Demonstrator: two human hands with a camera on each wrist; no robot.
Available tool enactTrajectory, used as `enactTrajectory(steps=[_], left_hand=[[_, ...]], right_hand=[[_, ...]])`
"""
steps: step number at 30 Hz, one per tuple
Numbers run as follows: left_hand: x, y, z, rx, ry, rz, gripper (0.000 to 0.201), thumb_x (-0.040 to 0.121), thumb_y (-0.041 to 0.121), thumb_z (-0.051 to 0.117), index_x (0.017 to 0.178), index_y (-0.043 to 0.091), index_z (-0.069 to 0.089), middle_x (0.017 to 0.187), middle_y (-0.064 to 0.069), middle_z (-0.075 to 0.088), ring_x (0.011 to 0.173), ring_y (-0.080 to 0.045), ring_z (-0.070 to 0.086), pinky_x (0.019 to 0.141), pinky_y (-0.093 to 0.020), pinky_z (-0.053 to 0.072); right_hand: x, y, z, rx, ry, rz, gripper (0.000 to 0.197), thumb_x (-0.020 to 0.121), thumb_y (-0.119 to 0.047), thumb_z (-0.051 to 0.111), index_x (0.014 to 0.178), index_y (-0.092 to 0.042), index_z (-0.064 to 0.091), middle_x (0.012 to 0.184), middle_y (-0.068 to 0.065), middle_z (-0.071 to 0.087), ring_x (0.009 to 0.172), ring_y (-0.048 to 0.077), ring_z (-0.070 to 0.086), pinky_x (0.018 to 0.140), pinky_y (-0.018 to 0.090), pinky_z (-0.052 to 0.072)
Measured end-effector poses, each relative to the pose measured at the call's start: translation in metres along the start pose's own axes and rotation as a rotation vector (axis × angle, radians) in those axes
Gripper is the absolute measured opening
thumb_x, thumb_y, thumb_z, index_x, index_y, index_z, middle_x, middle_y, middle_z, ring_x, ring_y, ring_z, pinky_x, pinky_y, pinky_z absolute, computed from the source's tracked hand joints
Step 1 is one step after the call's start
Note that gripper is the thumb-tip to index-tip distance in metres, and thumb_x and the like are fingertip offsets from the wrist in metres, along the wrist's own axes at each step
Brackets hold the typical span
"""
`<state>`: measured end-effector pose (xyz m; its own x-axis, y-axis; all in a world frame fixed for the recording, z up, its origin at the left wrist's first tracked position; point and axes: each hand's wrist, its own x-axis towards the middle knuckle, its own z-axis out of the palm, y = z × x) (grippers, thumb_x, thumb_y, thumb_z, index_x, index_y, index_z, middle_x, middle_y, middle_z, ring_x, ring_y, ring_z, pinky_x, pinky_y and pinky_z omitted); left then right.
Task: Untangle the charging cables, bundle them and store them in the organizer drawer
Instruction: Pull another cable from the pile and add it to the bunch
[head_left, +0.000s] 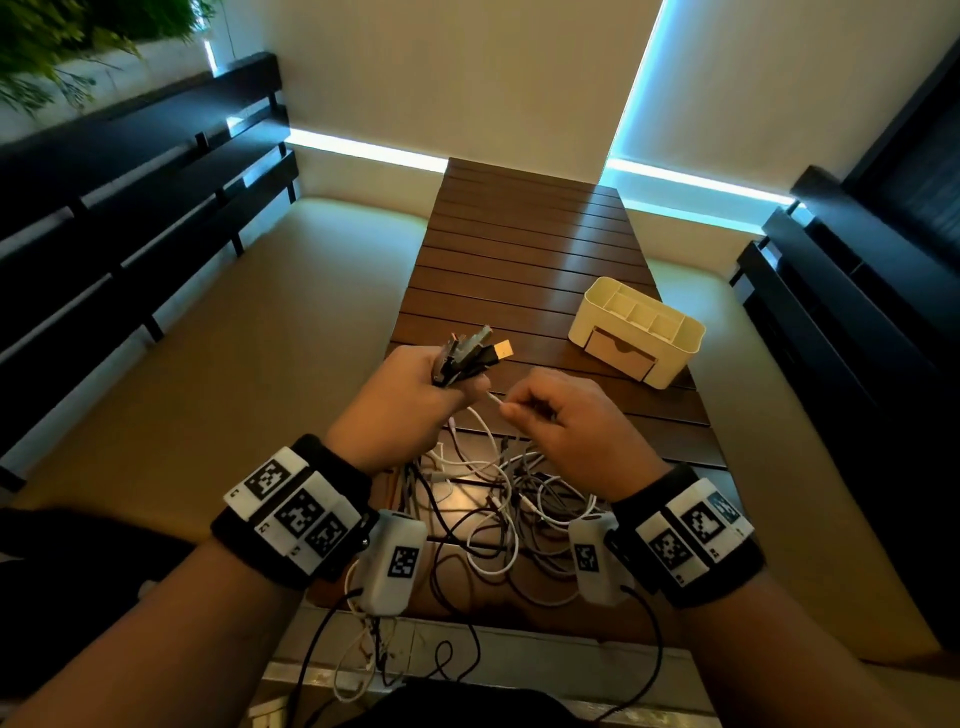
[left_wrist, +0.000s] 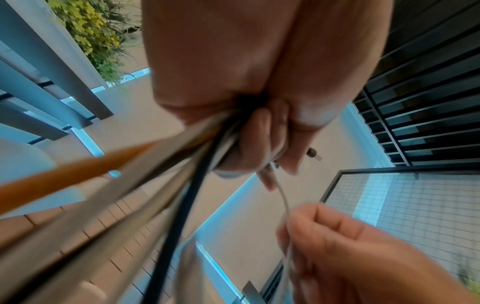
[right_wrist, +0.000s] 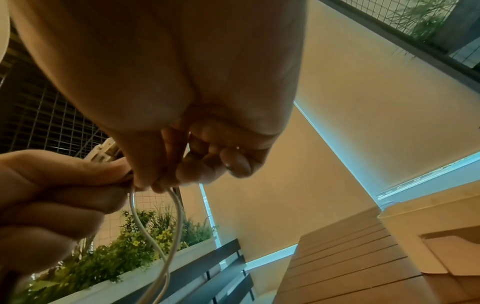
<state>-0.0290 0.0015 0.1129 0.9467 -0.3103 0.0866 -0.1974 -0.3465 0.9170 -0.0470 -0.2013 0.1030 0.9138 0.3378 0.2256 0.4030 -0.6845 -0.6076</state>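
Observation:
My left hand (head_left: 415, 384) grips a bunch of cable plugs (head_left: 470, 353), dark and grey ones with a gold USB end sticking out past the fist. The cords (left_wrist: 166, 168) trail down from that fist. Just to its right, my right hand (head_left: 550, 415) pinches a thin white cable (head_left: 493, 399) between thumb and fingers; this white cable (right_wrist: 155, 226) loops below them. A tangle of white, grey and black cables (head_left: 498, 499) lies on the wooden table (head_left: 524, 249) under both hands. The cream organizer (head_left: 636, 330) with its shut drawer (head_left: 621, 351) stands at the right.
Dark slatted benches (head_left: 130, 218) line the left side and another dark bench (head_left: 857, 322) the right. More cords (head_left: 374, 660) hang off the table's near edge. A planter with green plants (right_wrist: 124, 263) stands beyond the left bench.

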Motion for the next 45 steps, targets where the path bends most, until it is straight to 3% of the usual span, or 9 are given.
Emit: enactTrajectory(steps=[4,10,17,21,25,32,38,41,45], left_hand=[[-0.004,-0.002,-0.010,-0.096,0.114,-0.092,0.027,0.094,0.024,0.065,0.099,-0.002,0.067,0.049,0.012,0.040,0.048,-0.012,0.034,0.054,-0.032,0.033],[-0.012,-0.008,-0.032,-0.217,0.264,-0.178,0.027,0.096,0.023,0.062,0.103,-0.003,0.063,0.048,0.006,0.036,0.038,-0.011,0.031,0.042,-0.025,0.031],[-0.009,-0.006,-0.020,-0.256,0.281,-0.186,0.037,0.097,0.022,0.060,0.105,-0.014,0.054,0.047,0.002,0.034,0.037,-0.011,0.030,0.044,-0.027,0.031],[-0.007,0.002,-0.004,-0.311,0.213,-0.187,0.040,0.097,0.021,0.061,0.112,-0.015,0.053,0.057,-0.004,0.026,0.041,-0.014,0.025,0.042,-0.025,0.027],[-0.008,0.010,0.009,-0.336,0.109,-0.168,0.047,0.093,0.026,0.062,0.114,-0.015,0.054,0.055,-0.001,0.029,0.041,-0.012,0.026,0.040,-0.024,0.029],[-0.014,0.023,0.003,-0.442,0.079,-0.105,0.044,0.085,0.033,0.063,0.109,-0.004,0.063,0.052,0.001,0.029,0.041,-0.014,0.024,0.042,-0.023,0.027],[-0.020,0.024,-0.013,-0.499,0.167,-0.092,0.038,0.089,0.029,0.061,0.108,-0.004,0.062,0.058,-0.005,0.023,0.044,-0.013,0.020,0.044,-0.024,0.022],[-0.020,0.020,-0.021,-0.484,0.211,-0.105,0.023,0.098,0.019,0.055,0.105,-0.001,0.063,0.057,-0.002,0.024,0.045,-0.013,0.021,0.044,-0.026,0.022],[-0.011,0.019,-0.031,-0.469,0.248,-0.075,0.019,0.100,0.020,0.053,0.102,0.004,0.063,0.052,0.005,0.028,0.041,-0.010,0.023,0.043,-0.023,0.021]], right_hand=[[-0.020,0.017,-0.014,-0.087,-0.206,0.212,0.010,0.098,-0.029,0.058,0.089,-0.026,0.061,0.084,-0.013,0.057,0.075,0.000,0.053,0.066,0.015,0.039],[-0.049,0.032,-0.014,-0.223,-0.800,0.426,0.015,0.099,-0.040,0.054,0.095,-0.030,0.064,0.088,-0.013,0.060,0.083,0.001,0.055,0.067,0.021,0.038],[-0.056,0.038,-0.008,-0.171,-0.981,0.523,0.018,0.094,-0.041,0.061,0.102,-0.028,0.072,0.092,-0.011,0.075,0.084,0.002,0.067,0.080,0.024,0.047],[-0.049,0.045,-0.015,-0.287,-0.805,0.525,0.031,0.092,-0.048,0.062,0.117,-0.029,0.067,0.107,-0.011,0.067,0.100,0.008,0.061,0.086,0.029,0.047],[-0.032,0.036,-0.016,-0.046,-0.563,0.430,0.041,0.091,-0.039,0.067,0.131,-0.034,0.057,0.117,-0.016,0.059,0.111,0.007,0.057,0.098,0.031,0.048],[-0.008,0.027,0.047,-0.018,-0.673,0.277,0.064,0.086,-0.045,0.071,0.143,-0.043,0.042,0.148,-0.012,0.040,0.131,0.010,0.043,0.106,0.034,0.039],[-0.007,0.027,0.064,0.025,-0.561,0.238,0.019,0.097,-0.033,0.061,0.108,-0.019,0.067,0.099,-0.004,0.066,0.083,0.007,0.060,0.085,0.034,0.053],[-0.013,0.033,0.045,0.113,-0.471,0.262,0.014,0.097,-0.035,0.061,0.097,-0.023,0.068,0.089,-0.004,0.070,0.081,0.011,0.067,0.077,0.030,0.056],[-0.033,0.055,0.008,0.148,-0.434,0.403,0.018,0.090,-0.041,0.068,0.089,-0.023,0.070,0.081,-0.009,0.069,0.071,0.000,0.061,0.066,0.020,0.046]])
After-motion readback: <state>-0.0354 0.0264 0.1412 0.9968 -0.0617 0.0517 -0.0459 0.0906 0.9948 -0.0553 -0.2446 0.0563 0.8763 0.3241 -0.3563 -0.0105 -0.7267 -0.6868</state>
